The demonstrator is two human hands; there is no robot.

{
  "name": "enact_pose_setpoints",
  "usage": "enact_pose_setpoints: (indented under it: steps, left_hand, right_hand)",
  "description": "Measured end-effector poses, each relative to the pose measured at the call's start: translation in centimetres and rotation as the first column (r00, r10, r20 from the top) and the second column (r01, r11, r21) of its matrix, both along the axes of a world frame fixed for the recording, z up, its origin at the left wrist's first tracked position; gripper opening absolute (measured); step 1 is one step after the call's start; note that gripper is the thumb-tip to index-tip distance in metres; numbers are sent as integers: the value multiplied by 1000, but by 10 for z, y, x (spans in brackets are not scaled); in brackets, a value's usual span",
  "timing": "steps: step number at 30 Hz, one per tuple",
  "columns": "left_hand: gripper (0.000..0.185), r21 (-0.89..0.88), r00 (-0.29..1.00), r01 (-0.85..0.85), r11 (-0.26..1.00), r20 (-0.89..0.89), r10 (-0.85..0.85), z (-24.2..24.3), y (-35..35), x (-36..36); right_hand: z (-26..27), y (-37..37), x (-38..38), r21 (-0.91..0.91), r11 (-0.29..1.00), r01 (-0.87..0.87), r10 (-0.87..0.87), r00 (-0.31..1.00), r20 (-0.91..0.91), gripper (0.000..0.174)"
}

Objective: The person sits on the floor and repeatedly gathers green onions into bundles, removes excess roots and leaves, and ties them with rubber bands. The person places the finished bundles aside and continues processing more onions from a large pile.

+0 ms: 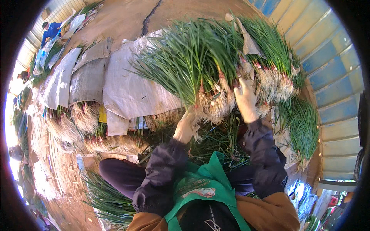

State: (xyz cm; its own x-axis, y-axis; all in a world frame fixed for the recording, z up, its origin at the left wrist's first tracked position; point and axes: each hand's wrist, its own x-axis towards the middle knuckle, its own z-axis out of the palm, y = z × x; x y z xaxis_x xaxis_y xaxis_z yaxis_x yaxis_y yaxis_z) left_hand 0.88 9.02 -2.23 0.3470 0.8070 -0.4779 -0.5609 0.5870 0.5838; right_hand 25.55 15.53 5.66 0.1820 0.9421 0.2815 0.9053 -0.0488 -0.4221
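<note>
Leafy green onions [188, 57] with pale, stringy roots spread in front of me, their leaves pointing away. My left hand [186, 124] is closed around the root end of some of them, at the left side of the heap. At the right side, my right hand [245, 98] reaches to the base of the onions with thumb and forefinger apart; nothing shows clearly between them. Loose roots [216, 109] hang between both hands. Beneath lie scattered green leaves [219, 138], partly hidden by my arms and green apron [202, 187].
Pale cloth sheets [138, 86] cover onion bunches on the left. More bunches [271, 57] lie at right, near a corrugated metal wall [332, 86]. Onions [109, 196] rest beside my left knee. A person in blue [52, 30] is far off at upper left.
</note>
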Motion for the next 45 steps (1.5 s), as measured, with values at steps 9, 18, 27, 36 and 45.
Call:
enact_pose_setpoints:
  steps: [9,18,27,36,45]
  left_hand:
    - [60,-465,993,-67,883,52,103,-70,-142,-24]
    - [58,-89,958,-10,996,-285,-16,-28,-85,-48]
    - [47,235,924,-51,971,-359,135,-69,66,2]
    - [32,505,599,-507,698,-377,707,-48,26,-42]
    - [34,352,928,-48,935,-331,173,-28,90,4]
  right_hand:
    - [-58,-49,-125,54,972,-227,233,932,-276,24]
    - [-140,1,-147,26,991,-131,115,733,-671,66]
    - [-64,-4,-128,431,899,-81,184,962,-204,19]
    - [-60,11,-119,34,999,40,-15,843,-537,25]
    - [-89,-5,-138,-52,974,-219,201,951,-234,19]
